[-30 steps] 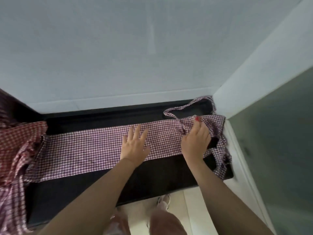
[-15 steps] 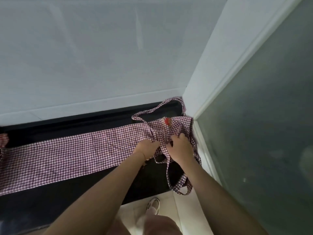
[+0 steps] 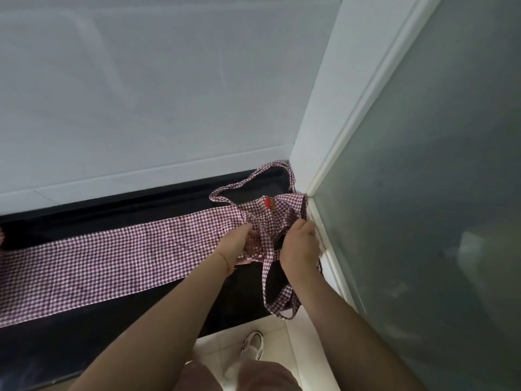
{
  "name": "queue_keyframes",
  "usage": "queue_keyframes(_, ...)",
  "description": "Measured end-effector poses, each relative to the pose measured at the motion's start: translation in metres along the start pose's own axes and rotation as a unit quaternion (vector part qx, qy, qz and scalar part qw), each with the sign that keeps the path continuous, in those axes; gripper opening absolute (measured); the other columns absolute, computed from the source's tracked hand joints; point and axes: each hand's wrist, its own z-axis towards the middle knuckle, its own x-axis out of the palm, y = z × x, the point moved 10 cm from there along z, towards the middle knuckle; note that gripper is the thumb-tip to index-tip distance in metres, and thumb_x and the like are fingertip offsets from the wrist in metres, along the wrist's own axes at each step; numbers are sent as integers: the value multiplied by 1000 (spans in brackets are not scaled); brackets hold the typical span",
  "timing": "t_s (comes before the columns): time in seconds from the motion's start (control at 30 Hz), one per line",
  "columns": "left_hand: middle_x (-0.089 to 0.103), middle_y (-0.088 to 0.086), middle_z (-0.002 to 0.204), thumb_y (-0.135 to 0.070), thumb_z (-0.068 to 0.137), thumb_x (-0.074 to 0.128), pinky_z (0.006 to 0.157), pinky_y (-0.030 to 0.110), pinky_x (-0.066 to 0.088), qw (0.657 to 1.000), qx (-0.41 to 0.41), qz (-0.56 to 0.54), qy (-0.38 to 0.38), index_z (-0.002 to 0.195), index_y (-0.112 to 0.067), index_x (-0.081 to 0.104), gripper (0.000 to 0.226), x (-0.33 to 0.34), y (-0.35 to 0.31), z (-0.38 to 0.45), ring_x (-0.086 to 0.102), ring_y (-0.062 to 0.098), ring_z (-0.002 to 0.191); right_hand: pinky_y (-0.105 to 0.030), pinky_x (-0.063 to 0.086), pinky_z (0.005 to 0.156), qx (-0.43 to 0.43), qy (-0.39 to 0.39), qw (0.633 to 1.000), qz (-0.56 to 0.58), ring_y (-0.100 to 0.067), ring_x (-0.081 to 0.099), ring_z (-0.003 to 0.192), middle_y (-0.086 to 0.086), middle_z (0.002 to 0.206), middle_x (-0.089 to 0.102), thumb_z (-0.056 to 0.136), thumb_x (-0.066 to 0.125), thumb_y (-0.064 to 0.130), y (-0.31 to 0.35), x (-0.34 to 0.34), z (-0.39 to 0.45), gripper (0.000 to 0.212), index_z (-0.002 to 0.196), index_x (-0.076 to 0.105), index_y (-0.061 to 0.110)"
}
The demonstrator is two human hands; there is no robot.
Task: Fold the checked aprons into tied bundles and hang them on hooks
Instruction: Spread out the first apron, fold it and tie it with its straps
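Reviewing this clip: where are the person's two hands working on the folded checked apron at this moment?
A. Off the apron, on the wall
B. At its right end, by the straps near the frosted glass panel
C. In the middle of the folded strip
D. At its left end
B: the left hand and right hand both grip the checked apron at its right end, where the straps gather beside the frosted glass panel.

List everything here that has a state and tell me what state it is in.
Apron: folded into a long strip, flat on the black counter.
Neck loop: lying loose at the corner.
Tie strap: dangling over the counter edge.
Left hand: gripping the strip's end.
Right hand: gripping bunched cloth.
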Motion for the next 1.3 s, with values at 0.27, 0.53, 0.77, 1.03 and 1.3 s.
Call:
queue_keyframes(0.27, 54, 13, 129, -30, 106, 31, 103, 43, 39, 912, 168, 359, -105, 130, -8, 52, 39, -44, -19, -1, 51, 28, 117, -37, 52, 78, 20, 101, 992, 72, -30, 66, 107, -12, 118, 67, 99, 54, 13, -7, 33, -2, 38, 134, 46, 1)
queue_keyframes(0.53, 35, 13, 146, -25, 102, 31, 107, 52, 35, 847, 100, 455, -255, 140, -17, 46, 41, -145, -9, -6, 34, 35, 132, -41, 52, 85, -23, 197, 954, 223, -35, 61, 108, -10, 102, 61, 87, 61, 20, 17, 30, -1, 13, 91, 55, 9)
queue_keyframes(0.77, 29, 17, 146, -26, 99, 45, 105, 51, 41, 847, 72, 464, -249, 141, -14, 42, 44, -175, -1, 5, 32, 37, 132, -39, 46, 93, -65, -125, 984, 112, -28, 54, 107, -12, 114, 57, 93, 56, 9, 31, -33, -8, 19, 111, 52, 8)
queue_keyframes(1.03, 15, 28, 155, -60, 94, 48, 107, 48, 39, 811, 81, 525, -243, 158, -23, 7, 84, -148, 1, 6, 24, 45, 140, -43, 45, 100, -211, 108, 969, 62, -28, 60, 116, -7, 124, 61, 97, 58, 31, 117, 25, -34, 44, 135, 44, 15)
queue_keyframes(1.3, 1, 29, 158, -79, 82, 48, 108, 54, 38, 800, 38, 553, -228, 158, -22, 0, 106, -150, 7, 20, 11, 49, 144, -34, 47, 93, -46, 59, 991, -111, -26, 62, 111, -9, 121, 65, 100, 54, 20, 46, -14, 21, 26, 122, 64, 11)
